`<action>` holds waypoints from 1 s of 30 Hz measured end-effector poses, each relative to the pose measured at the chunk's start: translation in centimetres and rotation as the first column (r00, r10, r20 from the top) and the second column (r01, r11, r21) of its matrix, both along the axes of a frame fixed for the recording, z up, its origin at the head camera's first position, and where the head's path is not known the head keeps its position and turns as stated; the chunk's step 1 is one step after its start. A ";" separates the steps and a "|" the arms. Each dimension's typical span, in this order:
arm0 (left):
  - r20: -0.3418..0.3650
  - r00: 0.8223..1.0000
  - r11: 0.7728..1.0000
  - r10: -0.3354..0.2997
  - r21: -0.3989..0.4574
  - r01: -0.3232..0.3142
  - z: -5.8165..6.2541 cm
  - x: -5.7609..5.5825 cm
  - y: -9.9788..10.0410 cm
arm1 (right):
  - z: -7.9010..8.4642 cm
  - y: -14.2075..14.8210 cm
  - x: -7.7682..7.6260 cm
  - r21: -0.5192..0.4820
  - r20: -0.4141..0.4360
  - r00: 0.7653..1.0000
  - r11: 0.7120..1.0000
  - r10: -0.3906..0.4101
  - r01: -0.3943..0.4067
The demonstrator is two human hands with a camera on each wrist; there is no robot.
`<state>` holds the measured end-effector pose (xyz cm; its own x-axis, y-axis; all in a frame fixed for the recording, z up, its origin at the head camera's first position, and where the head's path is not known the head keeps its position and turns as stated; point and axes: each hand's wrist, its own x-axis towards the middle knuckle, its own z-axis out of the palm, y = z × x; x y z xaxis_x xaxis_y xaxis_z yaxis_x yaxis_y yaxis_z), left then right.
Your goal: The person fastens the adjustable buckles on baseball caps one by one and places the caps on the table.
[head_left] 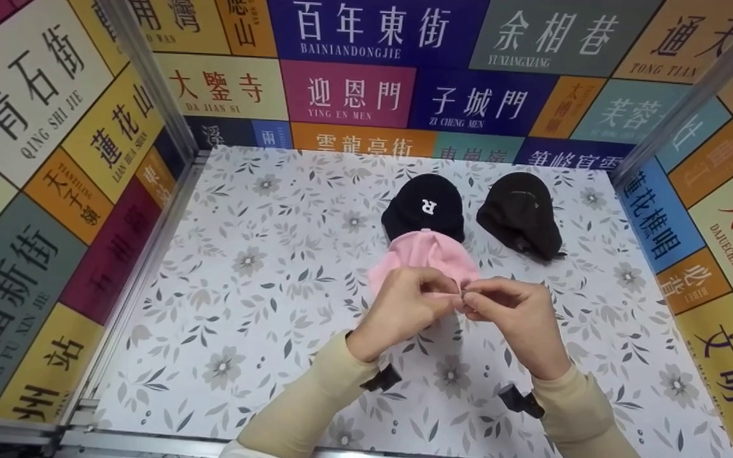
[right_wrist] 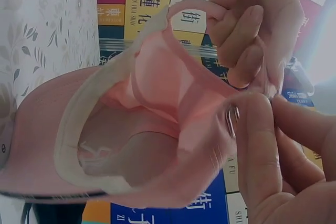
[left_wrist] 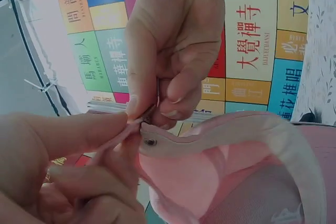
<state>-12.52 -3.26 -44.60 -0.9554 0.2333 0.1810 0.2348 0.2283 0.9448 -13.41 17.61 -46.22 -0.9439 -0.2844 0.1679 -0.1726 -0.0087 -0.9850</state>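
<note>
A pink baseball cap (head_left: 427, 251) is held with its back opening toward me, and its pale inner sweatband (right_wrist: 68, 135) shows in the right wrist view. My left hand (head_left: 401, 305) pinches the cap's pink back strap (left_wrist: 111, 142) between thumb and fingers. Close against it, the right hand (head_left: 525, 318) pinches a small metal buckle (left_wrist: 148, 113) at the strap, largely covered by fingertips. A metal-rimmed slot (right_wrist: 232, 121) sits in the cap's edge beside the right fingers. Both hands meet just in front of the cap.
Behind the pink cap lies a black cap (head_left: 424, 200) with a white letter R. To its right rests a dark brown cap (head_left: 519, 213). The table (head_left: 245, 318) has a floral cover, and panels of coloured signs (head_left: 347, 95) wall it in at the back and sides.
</note>
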 end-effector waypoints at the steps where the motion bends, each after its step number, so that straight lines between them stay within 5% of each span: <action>1: -0.009 1.000 1.000 0.009 -0.002 -0.009 -0.1 0.0 0.0 | 0.0 0.0 0.0 0.002 -0.005 1.000 1.000 -0.009 0.009; 9: -0.070 0.997 0.995 0.035 0.096 -0.028 -0.1 0.0 0.2 | -0.4 -0.3 -0.1 -0.043 -0.010 0.999 0.999 -0.030 0.030; 18: -0.036 0.997 0.952 0.068 0.301 -0.054 0.0 0.1 0.6 | -0.1 -0.6 0.1 -0.113 -0.010 0.998 0.991 -0.069 0.068; 26: -0.024 1.000 0.959 0.020 0.281 -0.013 -0.1 0.0 0.5 | -0.2 -0.7 0.1 -0.145 0.011 0.998 0.987 -0.068 0.069; 30: -0.034 0.999 0.982 0.022 0.189 -0.015 0.1 -0.2 0.2 | -0.2 -0.6 0.2 -0.109 -0.004 0.998 0.992 -0.062 0.061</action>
